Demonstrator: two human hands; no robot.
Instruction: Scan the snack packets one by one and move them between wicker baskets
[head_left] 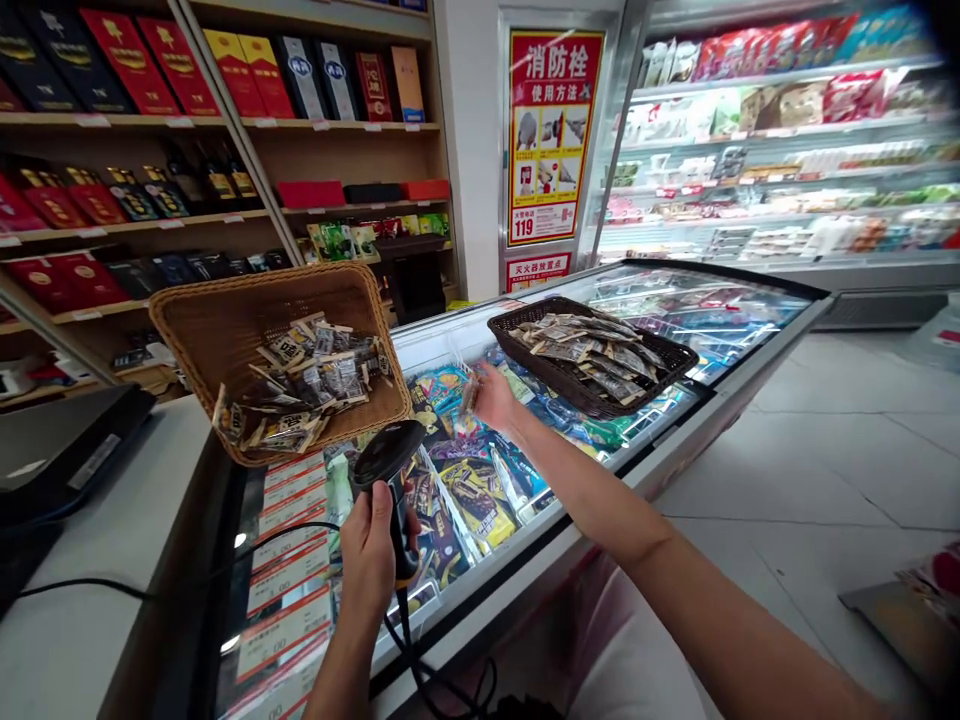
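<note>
My left hand point(369, 545) is wrapped round the handle of a black barcode scanner point(388, 455), its cable hanging below. Farther forward, my right hand point(495, 398) pinches a small snack packet point(469, 394) above the glass top of a chest freezer point(600, 510). To the left, a tan wicker basket point(217, 300) stands tilted with several small packets point(330, 365) in it. Right of my right hand sits a dark brown woven basket point(525, 365), filled with similar flat packets point(592, 345). Print on the held packet is too blurred to read.
Price labels point(289, 580) line the freezer's left end, beside a white counter point(112, 600) with a black device point(60, 460). Shelves of boxes point(127, 60) stand behind, and a refrigerated display point(780, 140) at the back right. Tiled floor point(810, 430) lies to the right.
</note>
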